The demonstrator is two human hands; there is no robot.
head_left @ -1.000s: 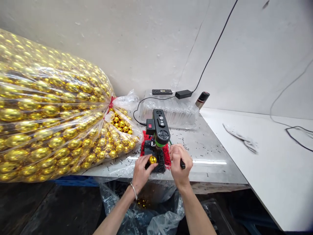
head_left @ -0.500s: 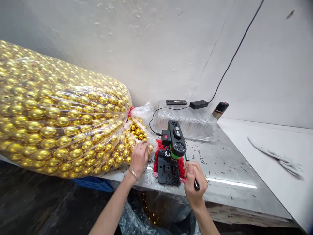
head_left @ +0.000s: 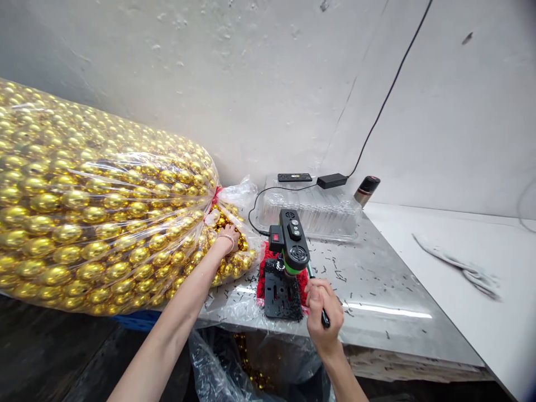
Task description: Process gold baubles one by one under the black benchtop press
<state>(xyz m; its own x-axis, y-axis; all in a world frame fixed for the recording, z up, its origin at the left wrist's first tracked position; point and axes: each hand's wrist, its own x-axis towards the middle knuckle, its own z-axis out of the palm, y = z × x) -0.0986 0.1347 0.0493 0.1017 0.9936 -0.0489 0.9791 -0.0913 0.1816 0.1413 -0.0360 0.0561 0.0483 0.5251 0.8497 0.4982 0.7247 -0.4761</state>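
Note:
My left hand [head_left: 231, 237] reaches into the mouth of a large clear plastic bag [head_left: 104, 181] full of shiny gold balls [head_left: 67, 231]. Its fingertips are lost among the balls, so whether it grips any cannot be told. My right hand [head_left: 324, 310] is wrapped round a thin handle with a black end [head_left: 325, 319], which slants up toward a small black and green machine [head_left: 294, 240]. That machine stands over a slotted black base plate [head_left: 274, 304], on a red cloth [head_left: 260, 293]. Black shavings cover part of the plate.
Clear plastic trays [head_left: 330, 220] stand against the wall, carrying a black power adapter [head_left: 332, 181] and a flat black device [head_left: 294, 177]. Behind them is a bottle [head_left: 367, 191]. Shavings dot the metal tabletop [head_left: 377, 290]. A plastic liner [head_left: 213, 368] hangs below the front edge, gold balls inside.
My left hand has moved left and up, from the edge of the bag's opening in among the gold balls. My right hand keeps hold of the handle. The whole view has shifted slightly.

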